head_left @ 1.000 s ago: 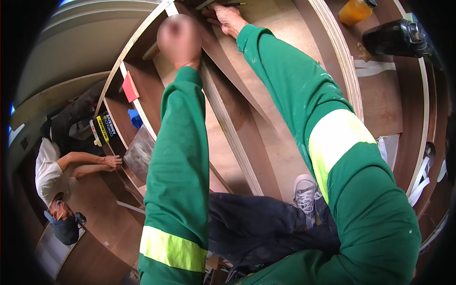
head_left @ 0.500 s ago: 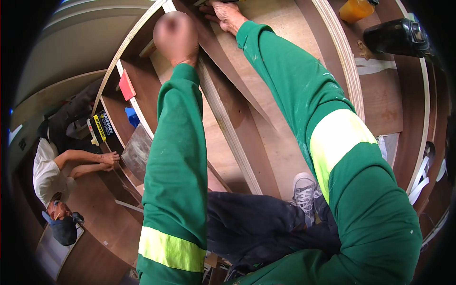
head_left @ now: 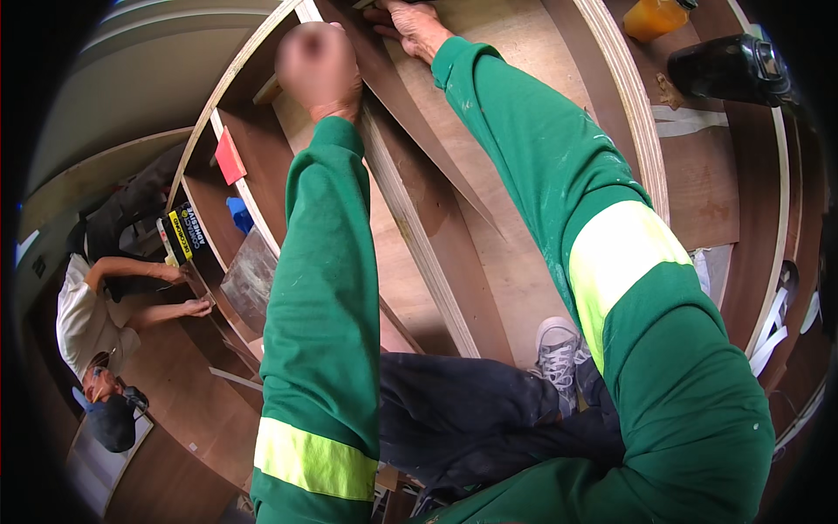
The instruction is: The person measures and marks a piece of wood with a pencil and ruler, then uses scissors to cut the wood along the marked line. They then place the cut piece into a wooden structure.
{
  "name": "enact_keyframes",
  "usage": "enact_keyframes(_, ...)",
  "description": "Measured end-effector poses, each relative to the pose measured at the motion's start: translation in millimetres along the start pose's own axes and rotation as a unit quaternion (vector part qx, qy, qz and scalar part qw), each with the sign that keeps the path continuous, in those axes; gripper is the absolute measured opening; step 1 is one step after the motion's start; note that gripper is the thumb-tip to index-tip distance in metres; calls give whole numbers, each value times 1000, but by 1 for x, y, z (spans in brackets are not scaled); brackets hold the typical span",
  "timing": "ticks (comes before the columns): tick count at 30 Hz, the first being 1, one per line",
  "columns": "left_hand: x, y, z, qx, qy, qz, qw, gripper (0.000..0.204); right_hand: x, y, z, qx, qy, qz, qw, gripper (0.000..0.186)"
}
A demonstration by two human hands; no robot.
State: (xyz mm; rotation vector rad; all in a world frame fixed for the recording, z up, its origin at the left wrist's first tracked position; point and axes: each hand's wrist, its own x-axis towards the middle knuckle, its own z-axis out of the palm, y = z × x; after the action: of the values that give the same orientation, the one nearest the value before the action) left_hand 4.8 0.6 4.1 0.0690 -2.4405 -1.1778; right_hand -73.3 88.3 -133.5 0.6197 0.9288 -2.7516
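Note:
My left hand (head_left: pixel 321 74) is at the top of a wooden divider (head_left: pixel 417 218), beside the upper end of a thin brown sheet (head_left: pixel 419 131). A blurred patch covers its fingers, so its grip cannot be read. The sheet narrows to a point lower down and leans across the bay between my arms. At the top edge of the view, my right hand (head_left: pixel 414 30) has its fingers stretched apart toward the sheet's far side; whether they touch it is unclear. A small part of a dark and yellow thing shows above this hand, mostly cut off.
Plywood-edged compartments (head_left: pixel 624 96) surround my arms. An orange bottle (head_left: pixel 656 19) and a black flask (head_left: pixel 729 70) lie at the upper right. My shoe (head_left: pixel 559 358) stands inside the bay. On the left, a co-worker (head_left: pixel 92 306) reaches toward the unit near a yellow-black container (head_left: pixel 179 236).
My left hand has shifted slightly left, and my right hand barely moved. The co-worker's hands have come apart, one now higher near the container.

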Motion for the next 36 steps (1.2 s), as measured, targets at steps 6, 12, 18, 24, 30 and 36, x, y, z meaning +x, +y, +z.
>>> enact_keyframes(6, 0, 2, -2, -1, 0, -9, 1000, 29, -7, -5, 2, -6, -7, -4, 1000, 29)
enact_keyframes(12, -1, 5, 0, 3, 3, 1, 1000, 28, -6, -6, 0, -3, -4, -4, 1000, 29)
enact_keyframes(18, 0, 3, 4, 3, -3, -8, 1000, 29, 3, 1, -6, 8, -1, -7, 1000, 28)
enact_keyframes(24, -2, 0, 3, -10, -8, -24, 1000, 29, 1, 5, -6, -3, 2, -4, 1000, 28)
enact_keyframes(30, -1, -1, 5, -6, -6, -6, 1000, 28, 3, 3, -7, 2, -1, -6, 1000, 28)
enact_keyframes(36, 1, 2, 6, -3, -7, -14, 1000, 28, 6, 1, -8, -18, -16, -17, 1000, 26)
